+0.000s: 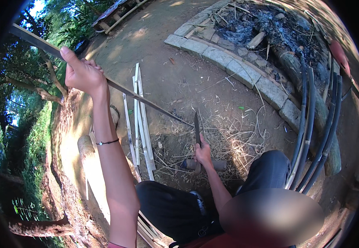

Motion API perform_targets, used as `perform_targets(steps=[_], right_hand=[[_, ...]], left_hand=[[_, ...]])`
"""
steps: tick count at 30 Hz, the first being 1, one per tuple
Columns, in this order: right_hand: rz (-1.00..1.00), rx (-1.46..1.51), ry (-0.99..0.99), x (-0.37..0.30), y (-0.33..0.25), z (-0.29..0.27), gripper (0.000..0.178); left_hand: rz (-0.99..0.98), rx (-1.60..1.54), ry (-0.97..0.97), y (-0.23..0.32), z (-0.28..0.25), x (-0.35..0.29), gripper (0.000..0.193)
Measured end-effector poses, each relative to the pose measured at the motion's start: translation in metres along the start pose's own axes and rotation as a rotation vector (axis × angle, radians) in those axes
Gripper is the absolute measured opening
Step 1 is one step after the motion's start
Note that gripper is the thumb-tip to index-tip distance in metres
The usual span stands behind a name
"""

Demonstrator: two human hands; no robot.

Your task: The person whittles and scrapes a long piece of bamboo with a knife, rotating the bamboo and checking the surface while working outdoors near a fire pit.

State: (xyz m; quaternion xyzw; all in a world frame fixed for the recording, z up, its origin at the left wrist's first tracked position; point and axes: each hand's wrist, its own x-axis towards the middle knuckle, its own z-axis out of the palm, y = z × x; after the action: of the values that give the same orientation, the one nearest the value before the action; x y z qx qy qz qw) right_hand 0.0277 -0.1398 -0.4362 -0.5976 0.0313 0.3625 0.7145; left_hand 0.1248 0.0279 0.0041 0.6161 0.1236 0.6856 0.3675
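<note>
My left hand point(81, 72) is raised at the upper left and grips a long dark bamboo strip point(146, 102) that slants from the upper left down to the ground in the middle. My right hand point(203, 153) is low in the middle, closed around the handle of a dark knife point(197, 128) whose blade points up and meets the strip's lower end. Thin pale shavings point(233, 138) lie scattered on the dirt around the blade. My knees in dark trousers point(175, 206) fill the lower middle.
Several pale split bamboo slats point(140, 120) lie on the dirt left of the knife. A curved stone border point(229, 62) rings an ash pit point(266, 25) at the upper right. Long dark bamboo strips point(311, 124) lean at the right. A short log point(85, 145) lies at the left.
</note>
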Motion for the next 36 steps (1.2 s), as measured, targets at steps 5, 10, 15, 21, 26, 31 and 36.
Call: perform_targets(steps=[5, 10, 15, 21, 26, 31, 36], right_hand=[[0.008, 0.134, 0.019, -0.029, -0.064, -0.043, 0.061], [-0.027, 0.059, 0.056, -0.065, -0.111, -0.070, 0.054], [0.132, 0.347, -0.017, -0.088, -0.112, -0.076, 0.033], [0.202, 0.201, -0.013, -0.097, -0.049, -0.055, 0.023], [0.297, 0.043, -0.135, -0.119, -0.040, -0.016, 0.032], [-0.220, -0.291, -0.250, -0.124, -0.041, 0.039, 0.054], [-0.359, -0.579, -0.208, -0.116, -0.051, 0.077, 0.059]], left_hand=[[-0.040, -0.030, 0.052, 0.037, -0.056, 0.007, 0.062], [-0.021, 0.012, 0.035, 0.094, -0.101, 0.015, 0.061], [-0.008, 0.083, 0.058, 0.100, -0.129, 0.003, 0.061], [0.041, 0.200, 0.134, 0.064, -0.141, -0.013, 0.064], [-0.007, 0.177, 0.128, 0.061, -0.151, -0.009, 0.063], [-0.091, 0.105, -0.056, 0.057, -0.161, -0.004, 0.062], [-0.063, 0.077, -0.096, 0.039, -0.183, 0.012, 0.033]])
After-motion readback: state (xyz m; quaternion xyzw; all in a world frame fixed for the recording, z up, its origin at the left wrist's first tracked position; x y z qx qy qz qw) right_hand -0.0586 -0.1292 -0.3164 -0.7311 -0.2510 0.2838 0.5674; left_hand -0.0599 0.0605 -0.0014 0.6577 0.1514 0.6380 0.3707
